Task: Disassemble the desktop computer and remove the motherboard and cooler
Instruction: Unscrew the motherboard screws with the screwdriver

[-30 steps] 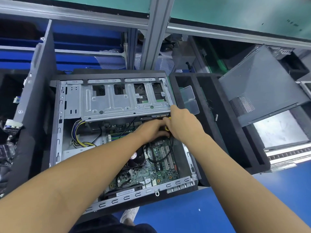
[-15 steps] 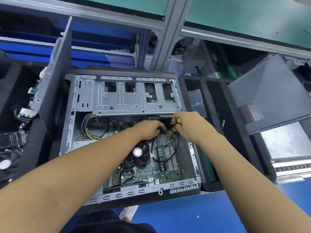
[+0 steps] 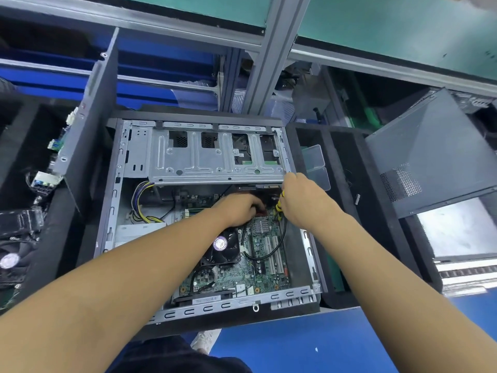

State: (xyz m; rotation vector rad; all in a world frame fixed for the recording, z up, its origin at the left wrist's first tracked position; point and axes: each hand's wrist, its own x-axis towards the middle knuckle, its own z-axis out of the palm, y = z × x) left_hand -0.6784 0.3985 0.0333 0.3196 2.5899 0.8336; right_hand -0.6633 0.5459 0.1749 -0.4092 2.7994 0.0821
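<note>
An open desktop case (image 3: 122,211) lies flat in front of me. Inside it sits the green motherboard (image 3: 265,262) with a black fan cooler (image 3: 223,247) on it. A silver drive cage (image 3: 215,160) spans the case's far half. My left hand (image 3: 239,208) reaches into the case at the motherboard's far edge, with its fingers curled down onto a reddish connector (image 3: 259,211). My right hand (image 3: 301,201) is just right of it and grips a yellow-and-black tool (image 3: 279,205) held over the board. What the fingertips touch is hidden.
Yellow and black power cables (image 3: 139,203) lie in the case's left bay. A removed side panel (image 3: 435,154) leans at the right over a black foam tray (image 3: 347,211). Another panel (image 3: 94,103) stands on edge at the left beside loose parts (image 3: 16,238).
Both hands stay at the motherboard's far right corner with only small shifts. The view has drifted, so the case sits further right and lower in the picture.
</note>
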